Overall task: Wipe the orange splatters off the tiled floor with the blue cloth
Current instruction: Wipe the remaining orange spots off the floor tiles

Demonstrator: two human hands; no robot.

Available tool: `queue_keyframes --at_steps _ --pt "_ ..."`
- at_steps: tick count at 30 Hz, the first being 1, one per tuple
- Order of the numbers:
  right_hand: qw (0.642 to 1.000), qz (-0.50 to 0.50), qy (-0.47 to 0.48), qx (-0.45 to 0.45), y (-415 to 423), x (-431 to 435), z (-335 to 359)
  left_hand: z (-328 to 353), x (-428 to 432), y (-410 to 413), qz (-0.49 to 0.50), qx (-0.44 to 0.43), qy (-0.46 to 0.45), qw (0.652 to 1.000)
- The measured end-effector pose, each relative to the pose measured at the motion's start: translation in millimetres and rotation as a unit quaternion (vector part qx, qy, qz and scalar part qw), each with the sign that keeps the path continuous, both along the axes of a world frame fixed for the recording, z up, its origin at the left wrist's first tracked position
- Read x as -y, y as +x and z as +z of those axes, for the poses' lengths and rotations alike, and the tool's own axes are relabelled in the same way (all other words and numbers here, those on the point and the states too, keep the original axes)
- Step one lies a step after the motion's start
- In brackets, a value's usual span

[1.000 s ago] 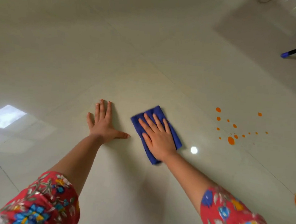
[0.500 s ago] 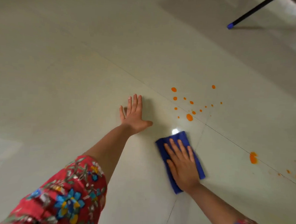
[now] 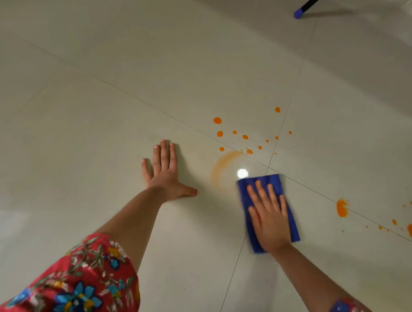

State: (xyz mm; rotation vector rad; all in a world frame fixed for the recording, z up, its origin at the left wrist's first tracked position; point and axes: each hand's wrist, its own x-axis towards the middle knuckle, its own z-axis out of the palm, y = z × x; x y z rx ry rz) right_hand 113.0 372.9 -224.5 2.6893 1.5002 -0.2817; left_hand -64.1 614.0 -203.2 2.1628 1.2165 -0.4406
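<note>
The right hand (image 3: 268, 218) lies flat, fingers straight and slightly spread, pressing the folded dark-blue cloth (image 3: 274, 179) onto the glossy cream tiled floor (image 3: 107, 103) beside a grout crossing. The left hand (image 3: 165, 175) is splayed open on bare tile, holding nothing. A faint orange smeared arc (image 3: 220, 166) curves between the hands; round orange splatters (image 3: 245, 137) dot the tiles just beyond the cloth, with larger blotches (image 3: 342, 208) to its right. A blue-tipped black rod (image 3: 306, 6), possibly a furniture leg, sits at the far edge.
</note>
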Motion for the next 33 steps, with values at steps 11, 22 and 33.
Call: queue_keyframes --at_steps 11,22,33 --pt "0.994 0.103 0.026 -0.023 -35 -96 -4 4 -4 3 -0.017 -0.033 -0.016 0.999" --pt "0.999 -0.014 0.025 -0.016 12 -151 -4 16 -8 6 -0.019 -0.058 -0.052 0.997" --pt "0.994 -0.110 0.024 -0.004 36 -124 0 23 -10 6 -0.035 -0.085 -0.073 0.993"
